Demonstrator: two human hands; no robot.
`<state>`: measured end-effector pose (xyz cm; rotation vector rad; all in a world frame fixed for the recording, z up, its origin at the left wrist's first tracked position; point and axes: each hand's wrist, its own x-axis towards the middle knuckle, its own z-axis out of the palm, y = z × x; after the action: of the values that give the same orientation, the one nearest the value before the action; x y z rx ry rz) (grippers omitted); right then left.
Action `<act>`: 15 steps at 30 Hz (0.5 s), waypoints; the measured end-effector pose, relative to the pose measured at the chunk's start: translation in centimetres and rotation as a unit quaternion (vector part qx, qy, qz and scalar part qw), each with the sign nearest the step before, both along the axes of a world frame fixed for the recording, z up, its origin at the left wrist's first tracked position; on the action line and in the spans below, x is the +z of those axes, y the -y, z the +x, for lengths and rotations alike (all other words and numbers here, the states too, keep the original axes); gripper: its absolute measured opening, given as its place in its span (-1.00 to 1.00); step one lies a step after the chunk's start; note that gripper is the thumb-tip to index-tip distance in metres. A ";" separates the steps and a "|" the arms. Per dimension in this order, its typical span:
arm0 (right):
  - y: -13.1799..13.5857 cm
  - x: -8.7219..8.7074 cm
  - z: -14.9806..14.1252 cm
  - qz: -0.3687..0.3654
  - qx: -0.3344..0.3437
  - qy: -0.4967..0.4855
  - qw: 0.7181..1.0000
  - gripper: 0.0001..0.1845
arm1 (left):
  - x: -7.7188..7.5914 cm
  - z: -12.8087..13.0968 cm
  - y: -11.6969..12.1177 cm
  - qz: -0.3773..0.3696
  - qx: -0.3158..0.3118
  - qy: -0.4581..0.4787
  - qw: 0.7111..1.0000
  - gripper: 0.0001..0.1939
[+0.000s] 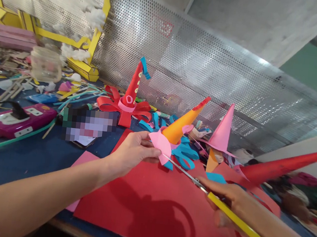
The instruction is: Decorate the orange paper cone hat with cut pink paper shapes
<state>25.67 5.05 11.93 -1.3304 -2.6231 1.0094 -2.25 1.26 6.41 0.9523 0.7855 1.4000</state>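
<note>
My left hand (136, 150) pinches a small piece of pink paper (162, 143) with a rounded edge, held above a large red sheet (127, 202). In my right hand (223, 200) is a pair of scissors (246, 225) with yellow handles. Their metal blades point left, and the tips meet the lower edge of the pink paper. Just behind the paper stands an orange paper cone (182, 124) with a red tip, among curled blue paper strips (185, 155). The red sheet carries the shadow of my hands and the scissors.
Other paper cones stand around: a red one (133, 89) with red loops, a pink one (223, 131), and a long red one (289, 166) at right. A purple power strip (19, 119), a phone (89, 132) and a plastic jar (45, 63) are at left. A perforated metal panel (165, 55) backs the table.
</note>
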 end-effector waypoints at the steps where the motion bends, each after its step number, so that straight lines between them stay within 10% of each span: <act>1: 0.0 0.2 0.1 -0.016 0.002 0.004 1.000 -0.22 | 0.1 0.0 0.1 0.000 0.000 -0.005 1.000 -0.77; 15: 1.3 2.2 -0.9 -0.012 -0.046 0.096 0.994 -0.52 | 0.3 0.0 0.3 0.028 -0.010 -0.052 0.998 -0.76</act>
<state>24.77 3.76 14.17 -1.6128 -2.6602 0.9482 -2.29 0.97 6.71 1.0807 0.8144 1.3702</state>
